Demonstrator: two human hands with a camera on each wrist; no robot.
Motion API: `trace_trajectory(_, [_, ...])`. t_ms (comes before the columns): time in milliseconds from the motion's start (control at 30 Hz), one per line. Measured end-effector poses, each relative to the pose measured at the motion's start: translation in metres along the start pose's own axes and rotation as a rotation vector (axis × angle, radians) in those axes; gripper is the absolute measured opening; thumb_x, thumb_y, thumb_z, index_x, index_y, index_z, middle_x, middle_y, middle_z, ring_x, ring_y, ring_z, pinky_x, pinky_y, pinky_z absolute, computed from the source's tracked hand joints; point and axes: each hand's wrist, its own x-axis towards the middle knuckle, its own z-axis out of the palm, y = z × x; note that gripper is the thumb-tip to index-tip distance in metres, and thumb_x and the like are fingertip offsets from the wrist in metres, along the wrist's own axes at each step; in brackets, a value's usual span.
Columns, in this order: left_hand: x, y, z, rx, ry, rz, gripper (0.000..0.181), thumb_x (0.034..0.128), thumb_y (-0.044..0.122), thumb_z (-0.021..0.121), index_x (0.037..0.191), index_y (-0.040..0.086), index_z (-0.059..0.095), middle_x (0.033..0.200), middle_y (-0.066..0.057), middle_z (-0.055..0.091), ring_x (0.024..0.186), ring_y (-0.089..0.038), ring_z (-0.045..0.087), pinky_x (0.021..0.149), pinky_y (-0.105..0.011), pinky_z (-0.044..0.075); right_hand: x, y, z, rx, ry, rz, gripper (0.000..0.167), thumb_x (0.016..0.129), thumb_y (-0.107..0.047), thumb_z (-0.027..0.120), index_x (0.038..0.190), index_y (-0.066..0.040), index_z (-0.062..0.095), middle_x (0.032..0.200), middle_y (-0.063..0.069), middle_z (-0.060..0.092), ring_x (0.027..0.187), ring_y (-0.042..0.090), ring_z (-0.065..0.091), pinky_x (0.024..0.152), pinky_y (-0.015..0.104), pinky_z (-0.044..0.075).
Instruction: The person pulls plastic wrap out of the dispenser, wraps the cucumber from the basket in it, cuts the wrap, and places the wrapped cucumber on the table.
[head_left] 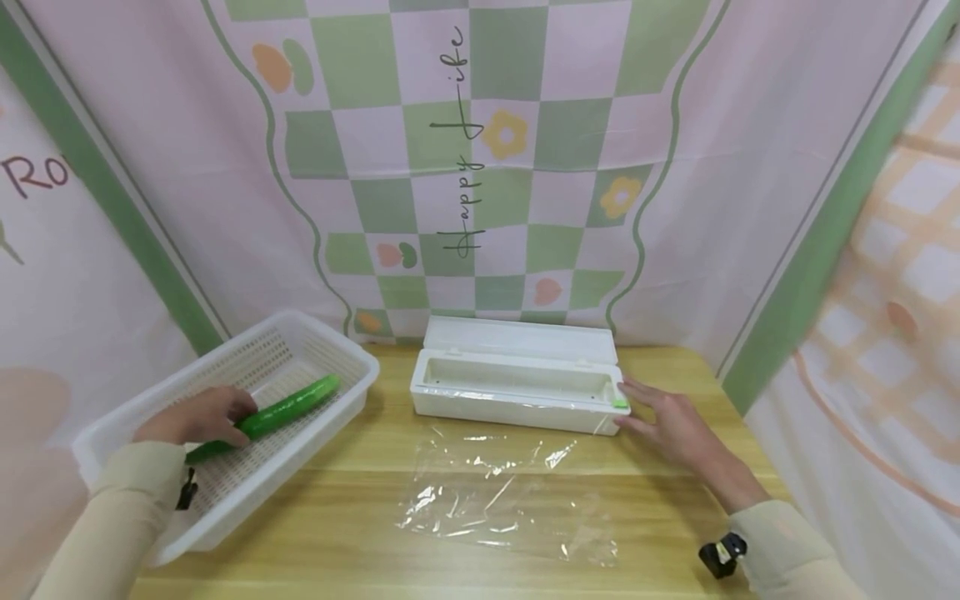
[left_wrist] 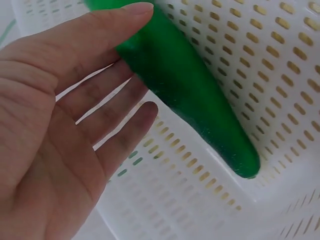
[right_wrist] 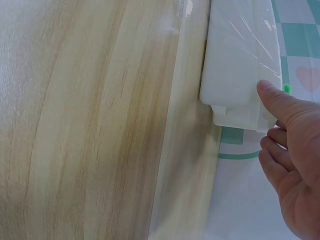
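Observation:
A long green cucumber (head_left: 296, 406) lies slantwise in a white perforated plastic basket (head_left: 300, 462) at the left. My left hand (head_left: 201, 417) grips it, the thumb (left_wrist: 117, 22) across its skin and the other fingers partly behind it. On the right, my right hand (head_left: 671, 425) holds the end of a white plastic-wrap dispenser (head_left: 510, 410) between thumb and fingers; some fingertips are hidden by the box in the right wrist view. The dispenser's lid (head_left: 517, 339) stands raised. A green slider (head_left: 620, 403) sits at its right end. Clear plastic wrap (head_left: 502, 500) spreads from its front over the table.
The wooden table (head_left: 352, 533) carries everything. Behind it hangs a green-and-white checked cloth (head_left: 502, 58), close to the dispenser's back. More printed cloth (head_left: 862, 367) hangs at the sides. Small black devices (head_left: 722, 556) are strapped to the wrists.

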Motion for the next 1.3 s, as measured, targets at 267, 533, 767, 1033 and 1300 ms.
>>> trace_trajectory(267, [0.005, -0.005, 0.008, 0.060, 0.031, -0.051, 0.052, 0.0782, 0.017, 0.089, 0.120, -0.005, 0.069, 0.115, -0.022, 0.073, 0.108, -0.041, 0.068, 0.097, -0.066, 0.055, 0.000, 0.001, 0.001, -0.007, -0.002, 0.001, 0.061, 0.091, -0.017, 0.083, 0.143, 0.004, 0.059, 0.153, 0.026, 0.052, 0.128, 0.057, 0.057, 0.106, 0.065, 0.049])
trace_trajectory(533, [0.005, -0.003, 0.009, 0.042, 0.038, -0.086, 0.053, 0.0792, 0.016, 0.089, 0.123, -0.005, 0.068, 0.118, -0.024, 0.072, 0.110, -0.042, 0.068, 0.096, -0.066, 0.055, 0.000, 0.001, 0.001, -0.002, -0.004, 0.018, 0.061, 0.092, -0.018, 0.082, 0.144, 0.004, 0.058, 0.154, 0.025, 0.051, 0.130, 0.058, 0.056, 0.107, 0.066, 0.047])
trace_trajectory(767, [-0.002, -0.003, 0.004, 0.028, 0.096, -0.027, 0.052, 0.0806, 0.018, 0.088, 0.122, -0.008, 0.069, 0.117, -0.026, 0.073, 0.108, -0.044, 0.070, 0.096, -0.065, 0.056, -0.001, 0.000, 0.001, 0.004, -0.004, 0.015, 0.062, 0.092, -0.019, 0.082, 0.144, 0.004, 0.058, 0.154, 0.026, 0.051, 0.130, 0.058, 0.055, 0.107, 0.066, 0.047])
trace_trajectory(1033, [-0.006, -0.003, -0.007, 0.032, 0.147, 0.034, 0.038, 0.0816, 0.013, 0.086, 0.113, -0.003, 0.074, 0.105, -0.012, 0.078, 0.094, -0.022, 0.071, 0.088, -0.052, 0.061, -0.002, 0.002, 0.002, -0.010, 0.009, 0.008, 0.062, 0.092, -0.020, 0.082, 0.144, 0.004, 0.059, 0.153, 0.025, 0.052, 0.129, 0.057, 0.057, 0.107, 0.065, 0.048])
trace_trajectory(1300, [-0.015, 0.002, -0.020, 0.056, 0.186, 0.039, 0.041, 0.0837, 0.012, 0.085, 0.118, -0.006, 0.072, 0.108, -0.018, 0.077, 0.094, -0.025, 0.070, 0.086, -0.049, 0.060, -0.002, 0.001, 0.002, -0.001, 0.015, -0.006, 0.061, 0.092, -0.020, 0.082, 0.143, 0.005, 0.059, 0.152, 0.026, 0.052, 0.129, 0.058, 0.056, 0.107, 0.066, 0.048])
